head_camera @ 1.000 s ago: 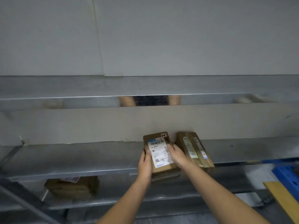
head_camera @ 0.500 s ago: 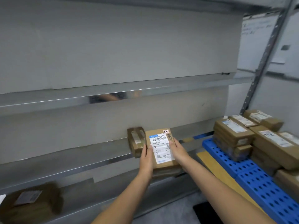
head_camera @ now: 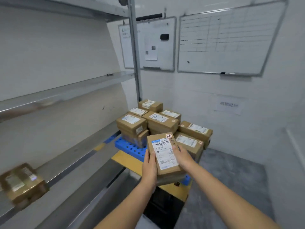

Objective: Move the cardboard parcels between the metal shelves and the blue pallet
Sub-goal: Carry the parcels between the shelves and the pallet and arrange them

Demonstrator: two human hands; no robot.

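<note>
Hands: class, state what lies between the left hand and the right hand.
In the head view, a labelled parcel lies between them; the left hand holds its left edge, the right hand its right edge.

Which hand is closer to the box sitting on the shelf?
The left one. The left hand grips the held parcel on the edge facing the shelf box. The right hand grips the opposite edge, farther away.
</note>
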